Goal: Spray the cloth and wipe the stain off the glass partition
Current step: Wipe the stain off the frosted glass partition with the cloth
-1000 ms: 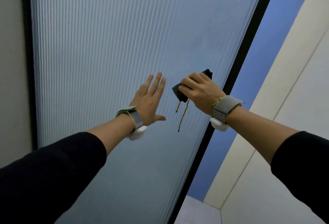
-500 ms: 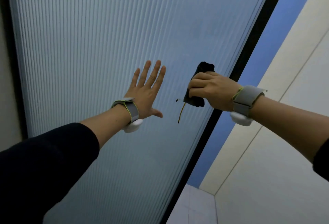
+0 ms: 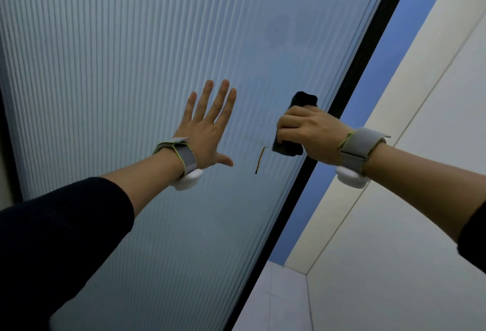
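The ribbed frosted glass partition (image 3: 131,68) fills the left and middle of the head view. My left hand (image 3: 207,131) lies flat on the glass with its fingers spread, holding nothing. To its right, my right hand (image 3: 307,131) is closed around a dark bunched cloth (image 3: 303,100) pressed against the glass near the frame. A thin yellowish streak (image 3: 259,163) runs down the glass just below and left of the cloth. A faint darker smudge (image 3: 280,29) shows higher up on the pane. No spray bottle is in view.
A black frame (image 3: 339,118) edges the partition on the right. Beyond it are a blue wall strip (image 3: 378,73), cream wall panels (image 3: 394,225) and pale floor tiles (image 3: 278,304). A dark frame edge (image 3: 8,146) borders the glass on the left.
My right hand has turned and slid the cloth upward and rightward on the glass; the two streaks are now one shorter streak. The left hand stays flat on the pane.
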`<state>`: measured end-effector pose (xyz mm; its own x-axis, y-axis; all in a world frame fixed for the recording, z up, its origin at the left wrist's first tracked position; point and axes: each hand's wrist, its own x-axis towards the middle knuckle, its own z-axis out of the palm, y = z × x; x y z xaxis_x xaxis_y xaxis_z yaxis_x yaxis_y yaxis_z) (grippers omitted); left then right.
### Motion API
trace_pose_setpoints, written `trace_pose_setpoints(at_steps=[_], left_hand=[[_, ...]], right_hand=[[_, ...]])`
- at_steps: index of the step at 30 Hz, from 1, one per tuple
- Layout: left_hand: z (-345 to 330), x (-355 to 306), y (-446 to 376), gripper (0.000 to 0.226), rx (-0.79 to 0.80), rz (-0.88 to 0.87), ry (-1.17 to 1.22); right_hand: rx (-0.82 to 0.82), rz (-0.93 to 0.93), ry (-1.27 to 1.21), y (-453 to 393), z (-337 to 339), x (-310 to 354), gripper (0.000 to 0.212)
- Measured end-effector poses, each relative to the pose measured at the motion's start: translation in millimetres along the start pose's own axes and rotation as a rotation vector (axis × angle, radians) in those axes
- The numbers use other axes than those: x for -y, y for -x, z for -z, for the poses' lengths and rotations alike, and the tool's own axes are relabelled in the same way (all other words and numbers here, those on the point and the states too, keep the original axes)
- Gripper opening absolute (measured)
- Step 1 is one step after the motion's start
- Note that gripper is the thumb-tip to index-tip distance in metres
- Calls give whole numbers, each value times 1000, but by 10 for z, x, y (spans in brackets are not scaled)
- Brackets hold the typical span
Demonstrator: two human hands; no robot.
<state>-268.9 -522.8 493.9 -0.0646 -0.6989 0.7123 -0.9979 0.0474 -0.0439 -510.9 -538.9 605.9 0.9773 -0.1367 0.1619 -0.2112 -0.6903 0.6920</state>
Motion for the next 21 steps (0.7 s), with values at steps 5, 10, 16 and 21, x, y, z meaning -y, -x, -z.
trace_pose_setpoints(at_steps=[5, 10, 16, 21], left_hand=[[-12, -28, 10, 157, 6, 6, 13], [-66, -50, 26, 158, 19, 12, 18], [-80, -10, 39, 155, 7, -10, 9], [-61, 22, 91, 157, 18, -12, -1]], right_hand=[[6, -52, -12, -166, 26, 60, 33], [-32, -63, -64, -440, -27, 108, 32], [13, -73, -74, -567, -90, 212, 33], [187, 4, 5, -496, -69, 152, 25]])
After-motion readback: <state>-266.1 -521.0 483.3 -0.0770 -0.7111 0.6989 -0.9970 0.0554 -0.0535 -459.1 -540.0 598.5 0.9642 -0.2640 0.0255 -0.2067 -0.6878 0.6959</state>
